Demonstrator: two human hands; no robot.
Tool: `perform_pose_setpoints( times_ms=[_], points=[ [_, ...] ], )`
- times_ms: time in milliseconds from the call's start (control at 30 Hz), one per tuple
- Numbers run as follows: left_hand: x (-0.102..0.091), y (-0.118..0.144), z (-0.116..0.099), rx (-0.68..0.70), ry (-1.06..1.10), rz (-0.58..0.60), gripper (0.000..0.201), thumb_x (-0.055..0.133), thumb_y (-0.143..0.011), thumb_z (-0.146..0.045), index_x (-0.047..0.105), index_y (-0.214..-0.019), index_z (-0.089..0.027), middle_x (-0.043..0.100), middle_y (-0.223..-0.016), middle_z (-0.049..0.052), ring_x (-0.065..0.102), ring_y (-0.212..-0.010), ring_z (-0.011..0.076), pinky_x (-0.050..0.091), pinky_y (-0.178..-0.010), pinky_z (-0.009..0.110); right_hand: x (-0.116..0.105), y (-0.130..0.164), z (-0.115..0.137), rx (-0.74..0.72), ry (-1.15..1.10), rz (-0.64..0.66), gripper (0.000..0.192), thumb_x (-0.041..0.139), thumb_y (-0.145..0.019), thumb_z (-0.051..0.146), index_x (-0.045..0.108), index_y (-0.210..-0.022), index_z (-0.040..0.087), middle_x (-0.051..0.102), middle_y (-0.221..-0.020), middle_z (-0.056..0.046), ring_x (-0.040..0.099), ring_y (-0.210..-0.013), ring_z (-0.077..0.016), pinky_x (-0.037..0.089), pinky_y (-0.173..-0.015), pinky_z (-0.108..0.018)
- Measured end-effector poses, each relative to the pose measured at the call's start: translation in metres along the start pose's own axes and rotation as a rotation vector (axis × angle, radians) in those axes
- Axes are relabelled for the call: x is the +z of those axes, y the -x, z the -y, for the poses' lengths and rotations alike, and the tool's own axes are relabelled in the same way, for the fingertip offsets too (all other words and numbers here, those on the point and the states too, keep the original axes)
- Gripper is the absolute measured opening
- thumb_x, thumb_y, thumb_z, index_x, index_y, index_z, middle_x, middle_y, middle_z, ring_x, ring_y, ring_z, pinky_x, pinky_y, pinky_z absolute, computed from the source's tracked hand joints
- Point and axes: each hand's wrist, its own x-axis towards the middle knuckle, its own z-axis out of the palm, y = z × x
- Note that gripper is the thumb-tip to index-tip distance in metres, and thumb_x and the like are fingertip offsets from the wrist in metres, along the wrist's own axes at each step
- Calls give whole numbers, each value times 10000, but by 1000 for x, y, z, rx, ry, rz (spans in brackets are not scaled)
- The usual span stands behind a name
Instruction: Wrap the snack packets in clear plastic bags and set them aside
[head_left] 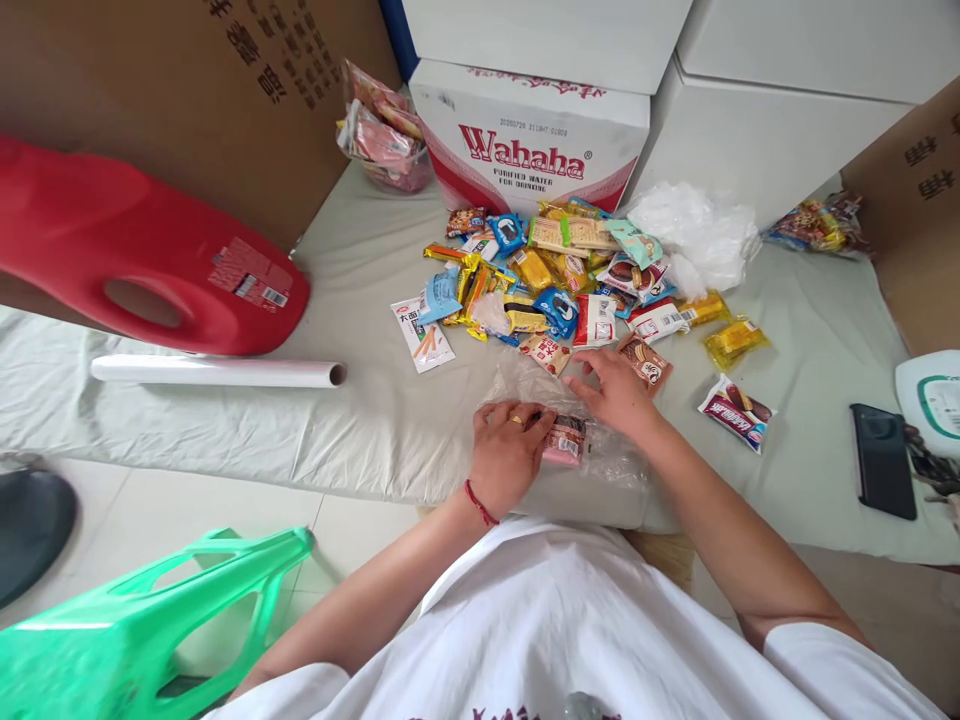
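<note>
— Pink little snack packet (564, 441) inside crinkly clear plastic bag (577, 425), pinched by curled left hand (506, 450) near table edge?

— Yes. Right hand (616, 392) flat, fingers spread, pressing bag, gripping nothing. Packet words too blurry.

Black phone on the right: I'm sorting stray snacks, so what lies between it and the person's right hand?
In the head view, one snack packet, white and red, lies on the grey cloth between the right hand and the phone.
</note>
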Motion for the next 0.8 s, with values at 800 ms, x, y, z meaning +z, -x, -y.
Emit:
perform_pose_setpoints(
  times_ms=[800],
  points=[
    [-13, -11, 11, 87, 301, 188, 239, 533, -908, -147, 746, -862, -247, 674, -868, 66, 618, -889, 234, 453, -808, 401, 29, 66, 18, -315, -164, 44, 384, 390, -1054, 258, 648, -1335, 210, 638, -908, -67, 607, -804, -187, 492, -735, -286]
  ],
)
